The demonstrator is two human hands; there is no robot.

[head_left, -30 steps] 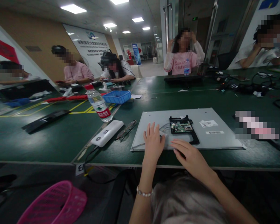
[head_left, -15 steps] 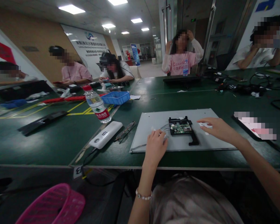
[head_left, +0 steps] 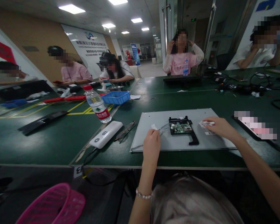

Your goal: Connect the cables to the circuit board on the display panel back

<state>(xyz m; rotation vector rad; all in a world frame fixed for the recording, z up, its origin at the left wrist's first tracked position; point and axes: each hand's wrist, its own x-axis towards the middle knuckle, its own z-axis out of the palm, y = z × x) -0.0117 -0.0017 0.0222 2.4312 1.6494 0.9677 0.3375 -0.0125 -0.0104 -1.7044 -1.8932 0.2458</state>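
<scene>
A flat grey panel [head_left: 140, 130] lies on the table before me. On its middle sits a black plastic frame [head_left: 194, 138] holding a green circuit board [head_left: 180, 127]. Grey cables [head_left: 164, 126] run from the board's left side toward my left hand [head_left: 151, 141]. That hand is closed in a fist over the panel's left part, and a small white piece [head_left: 154, 127] sticks up above the fingers; what lies inside the grip is hidden. My right hand [head_left: 218, 126] has its fingers bent together at a white label [head_left: 203, 124] on the panel's right part. Whatever is between its fingertips cannot be made out.
Left of the panel are folded glasses [head_left: 125, 132], a white power bank [head_left: 106, 135] with a cable, and a water bottle [head_left: 98, 105]. A blue tray [head_left: 116, 98] stands farther back. To the right lies a phone [head_left: 254, 126]. Several people sit around the table.
My left hand has closed into a fist and shifted slightly left. My right hand's fingers, stretched out before, are now bent, and the hand is slightly farther right.
</scene>
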